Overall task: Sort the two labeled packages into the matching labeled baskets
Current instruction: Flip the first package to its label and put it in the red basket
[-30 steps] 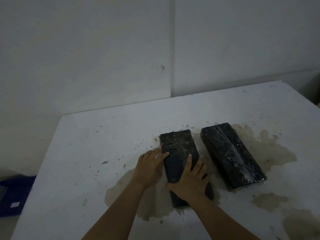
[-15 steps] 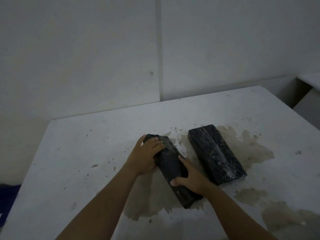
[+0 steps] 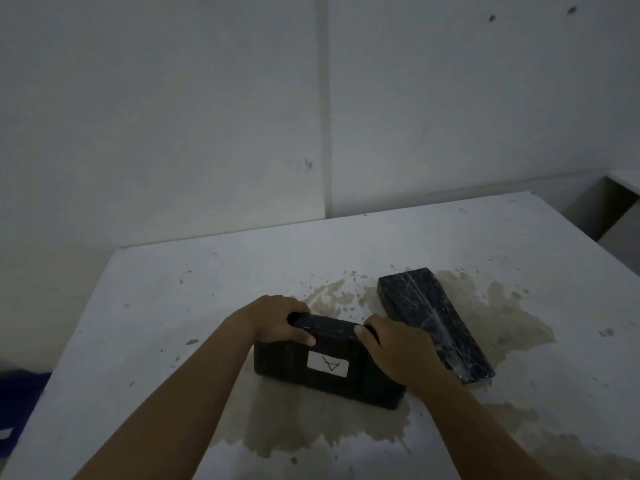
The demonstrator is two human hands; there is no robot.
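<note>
A black wrapped package (image 3: 311, 379) stands tipped up on its long edge on the white table (image 3: 173, 306), its white label (image 3: 327, 364) with a hand-drawn mark facing me. My left hand (image 3: 277, 320) grips its upper left edge, fingers curled over the top. My right hand (image 3: 398, 348) grips its upper right end. A second black package (image 3: 434, 322) lies flat to the right, no label showing, just behind my right hand.
Brown stains (image 3: 502, 306) spread over the table around both packages. A blue basket (image 3: 17, 410) with a white label shows partly below the table's left edge. A white wall stands behind, and another white surface (image 3: 623, 178) at far right.
Both hands have turned the left package from lying flat up onto its edge and swung it crosswise, so its label now faces me. The right package has not moved.
</note>
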